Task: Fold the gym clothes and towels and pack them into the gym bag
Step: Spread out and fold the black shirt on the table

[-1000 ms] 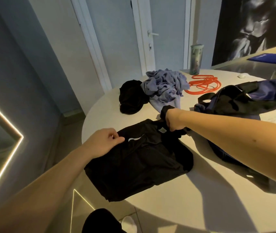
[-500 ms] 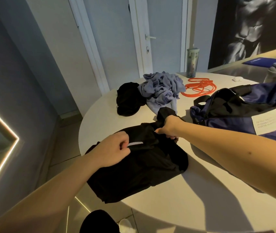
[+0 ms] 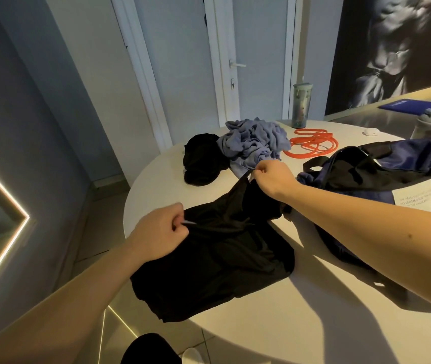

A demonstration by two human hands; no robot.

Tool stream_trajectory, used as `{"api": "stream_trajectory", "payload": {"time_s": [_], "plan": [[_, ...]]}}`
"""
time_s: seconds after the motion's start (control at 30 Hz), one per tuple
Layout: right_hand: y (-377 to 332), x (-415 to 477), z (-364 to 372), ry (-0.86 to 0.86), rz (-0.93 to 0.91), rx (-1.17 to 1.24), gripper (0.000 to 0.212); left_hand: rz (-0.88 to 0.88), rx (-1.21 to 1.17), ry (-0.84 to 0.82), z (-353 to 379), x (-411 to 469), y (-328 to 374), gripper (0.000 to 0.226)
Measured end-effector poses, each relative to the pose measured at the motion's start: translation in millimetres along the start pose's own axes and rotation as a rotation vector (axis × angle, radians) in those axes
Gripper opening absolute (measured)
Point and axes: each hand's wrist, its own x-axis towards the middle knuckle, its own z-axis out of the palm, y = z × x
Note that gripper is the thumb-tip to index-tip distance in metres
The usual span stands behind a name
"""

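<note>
- Fabric first: a thin black gym garment (image 3: pixel 222 264) sprawls over the near edge of the round white tabletop (image 3: pixel 274 324). Its lower hem droops past the rim, but most of it has flat surface underneath for folding.
- Left hand (image 3: pixel 159 232) pinches the near-left edge with fingers curled, anchoring that side.
- Right hand (image 3: pixel 272 177) pinches the far corner and lifts it clear, pulling the cloth taut to set up a fold, I'd say.
- Navy-blue fabric gym bag (image 3: pixel 392 174) lies just to the right, mouth gaping, handy for packing.
- Beyond, a crumpled black bundle (image 3: pixel 201 158) touches a lilac-grey heap of cloth (image 3: pixel 253 140), both unfolded and waiting.
- Farthest back lies an orange looped cord (image 3: pixel 311 145).
</note>
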Motion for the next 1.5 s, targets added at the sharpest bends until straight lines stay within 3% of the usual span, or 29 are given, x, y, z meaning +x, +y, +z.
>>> {"api": "stream_trajectory", "payload": {"time_s": [0.1,0.23,0.37,0.43,0.53,0.6,0.73,0.87,0.93,0.97,1.03,1.1,1.17,1.23,1.3,1.43,1.5], "plan": [[-11.7,5.2,-17.3,-0.003,0.010,0.126,0.027,-0.117,0.036,0.180,-24.8,14.8,-6.5,0.015],[-28.0,12.7,-36.0,0.019,0.002,0.176,0.030,-0.086,0.092,0.183,-68.1,29.8,-12.0,0.022],[-47.7,20.3,-56.8,-0.062,-0.041,0.260,0.033,-0.074,0.222,0.297,-116.8,42.0,-14.0,0.019],[-55.6,21.8,-67.3,-0.061,-0.096,0.264,0.033,-0.138,0.106,0.296,-133.6,43.4,-14.5,0.021],[-60.1,26.7,-74.0,-0.057,-0.113,0.236,0.025,-0.294,-0.328,0.294,-147.5,45.8,-6.8,0.027],[-61.5,29.1,-74.6,-0.051,-0.084,0.206,0.022,-0.334,-0.478,0.309,-154.6,46.0,1.6,0.020],[-70.0,20.9,-74.0,-0.081,-0.039,0.247,0.018,-0.203,-0.293,0.175,-165.5,44.9,14.3,0.021],[-63.5,13.8,-52.9,-0.111,-0.043,0.257,0.021,-0.126,0.105,-0.222,-162.9,41.2,21.3,0.039],[-55.2,10.7,-38.1,-0.117,-0.036,0.357,0.018,-0.076,0.247,-0.251,-156.1,42.9,21.2,0.041],[-52.0,5.9,-30.4,-0.167,-0.014,0.454,0.026,-0.057,0.221,-0.194,-153.6,44.2,21.8,0.036],[-42.7,-3.8,-8.6,-0.312,0.009,0.539,0.064,-0.044,0.069,-0.002,-150.6,46.4,23.3,0.027],[-29.2,-10.9,16.1,-0.438,0.008,0.393,0.091,-0.042,-0.046,0.146,-149.6,49.3,25.3,0.026],[-19.4,-17.3,41.5,-0.509,0.016,0.254,0.102,-0.049,-0.091,0.191,-149.6,52.4,26.1,0.029],[-16.8,-17.7,57.3,-0.502,0.000,0.222,0.080,-0.044,-0.073,0.212,-150.9,55.2,23.7,0.031],[-18.5,-15.4,64.0,-0.459,-0.074,0.228,0.029,-0.044,-0.081,0.266,-153.4,56.3,20.8,0.031],[-29.9,-3.3,38.0,-0.537,-0.056,0.404,0.014,-0.090,-0.109,0.404,-172.2,54.5,13.8,0.034],[-39.4,2.6,15.9,-0.614,-0.026,0.544,0.021,-0.123,-0.116,0.448,-187.2,53.7,7.4,0.040]]}}
